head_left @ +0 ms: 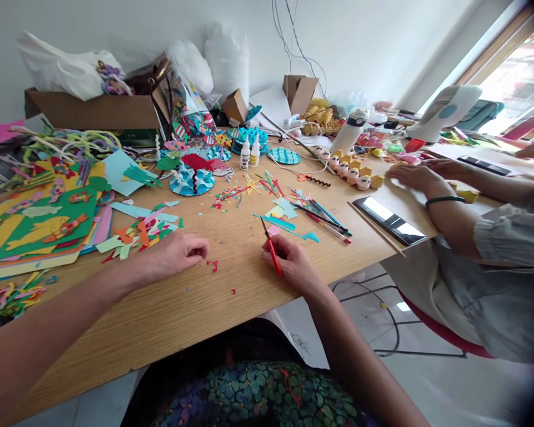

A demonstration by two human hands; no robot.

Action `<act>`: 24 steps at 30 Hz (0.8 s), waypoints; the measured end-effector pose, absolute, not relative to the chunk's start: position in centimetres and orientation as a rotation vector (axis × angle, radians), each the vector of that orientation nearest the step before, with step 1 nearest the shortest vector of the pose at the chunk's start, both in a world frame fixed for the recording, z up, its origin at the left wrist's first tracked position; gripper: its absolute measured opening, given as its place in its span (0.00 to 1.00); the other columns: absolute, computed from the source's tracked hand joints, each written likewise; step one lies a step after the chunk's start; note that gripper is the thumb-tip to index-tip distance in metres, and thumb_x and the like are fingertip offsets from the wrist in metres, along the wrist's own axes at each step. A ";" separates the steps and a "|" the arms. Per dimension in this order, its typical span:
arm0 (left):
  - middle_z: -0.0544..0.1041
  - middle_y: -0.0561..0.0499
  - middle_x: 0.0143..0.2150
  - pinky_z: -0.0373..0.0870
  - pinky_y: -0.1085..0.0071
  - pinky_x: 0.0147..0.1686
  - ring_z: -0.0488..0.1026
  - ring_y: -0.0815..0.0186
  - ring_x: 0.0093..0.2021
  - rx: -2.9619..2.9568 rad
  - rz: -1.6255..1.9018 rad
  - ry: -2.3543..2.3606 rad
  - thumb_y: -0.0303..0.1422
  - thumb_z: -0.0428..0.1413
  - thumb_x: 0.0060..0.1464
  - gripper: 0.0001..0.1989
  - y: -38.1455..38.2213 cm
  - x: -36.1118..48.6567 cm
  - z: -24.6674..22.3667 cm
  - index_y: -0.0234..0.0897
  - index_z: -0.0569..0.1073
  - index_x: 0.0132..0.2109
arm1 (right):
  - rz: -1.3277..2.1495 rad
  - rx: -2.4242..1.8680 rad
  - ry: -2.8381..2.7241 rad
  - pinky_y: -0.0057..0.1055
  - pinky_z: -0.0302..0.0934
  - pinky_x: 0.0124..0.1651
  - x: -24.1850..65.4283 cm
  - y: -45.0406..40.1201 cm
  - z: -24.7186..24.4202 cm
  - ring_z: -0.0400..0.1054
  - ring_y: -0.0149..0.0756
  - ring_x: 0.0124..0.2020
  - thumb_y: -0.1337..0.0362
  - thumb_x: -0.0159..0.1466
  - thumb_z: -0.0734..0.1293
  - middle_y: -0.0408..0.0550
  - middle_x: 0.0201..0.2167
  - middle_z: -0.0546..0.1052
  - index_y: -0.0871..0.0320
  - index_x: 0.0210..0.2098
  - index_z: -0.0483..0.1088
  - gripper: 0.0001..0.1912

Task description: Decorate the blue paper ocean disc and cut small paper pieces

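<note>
My right hand (pixel 289 261) grips a pair of slim red-handled scissors (pixel 273 255), seen nearly edge-on, with the dark pointed tip facing away from me. My left hand (pixel 180 254) rests on the wooden table with its fingers curled together; whatever may be inside them is hidden. Small red paper scraps (pixel 214 265) lie just right of the left fingers. Beyond the right hand are blue paper strips (pixel 278 223) and a pink paper piece (pixel 273 230). Several pencils and pens (pixel 324 219) lie to the right of these.
Coloured paper sheets with fish shapes (pixel 48 225) and cut scraps (pixel 133 234) spread on the left. Glue bottles (pixel 245 154) stand behind a blue plate with a red fish (pixel 196 178). On the right lie a phone (pixel 387 220), a wooden stick (pixel 376 228) and a co-worker's hands (pixel 416 177).
</note>
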State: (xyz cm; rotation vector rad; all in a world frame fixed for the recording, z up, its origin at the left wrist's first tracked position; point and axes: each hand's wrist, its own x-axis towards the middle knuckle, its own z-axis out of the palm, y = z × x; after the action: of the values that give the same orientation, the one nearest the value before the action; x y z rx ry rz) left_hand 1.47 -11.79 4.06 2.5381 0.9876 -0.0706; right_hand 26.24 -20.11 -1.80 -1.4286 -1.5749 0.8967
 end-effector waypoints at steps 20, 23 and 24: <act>0.72 0.48 0.34 0.62 0.68 0.34 0.70 0.61 0.36 2.727 -0.256 0.998 0.31 0.50 0.52 0.05 -11.6 1.9 2.1 0.36 0.69 0.34 | 0.911 -1.409 -1.567 0.27 0.49 0.29 26.2 -20.2 -1.7 0.54 0.28 0.25 0.62 0.57 0.63 0.39 0.24 0.62 0.57 0.27 0.62 0.06; 0.72 0.48 0.33 0.62 0.68 0.33 0.70 0.61 0.35 2.755 -0.255 1.007 0.30 0.49 0.52 0.05 -11.6 1.9 1.8 0.36 0.69 0.33 | 0.906 -1.415 -1.567 0.27 0.49 0.29 26.2 -20.2 -1.7 0.54 0.28 0.25 0.62 0.57 0.63 0.39 0.24 0.62 0.57 0.27 0.62 0.06; 0.73 0.48 0.33 0.62 0.68 0.33 0.70 0.61 0.35 2.760 -0.246 1.004 0.30 0.49 0.51 0.05 -11.7 2.0 1.8 0.37 0.69 0.33 | 0.908 -1.414 -1.566 0.26 0.50 0.29 26.2 -20.2 -1.7 0.55 0.28 0.25 0.62 0.57 0.63 0.39 0.24 0.62 0.57 0.27 0.61 0.06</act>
State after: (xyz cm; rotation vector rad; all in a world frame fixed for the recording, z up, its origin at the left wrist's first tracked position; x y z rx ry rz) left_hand 1.98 -11.67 1.77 2.7604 1.0038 -0.2463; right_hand 26.16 -20.23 -1.68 -1.4140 -1.5657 0.9075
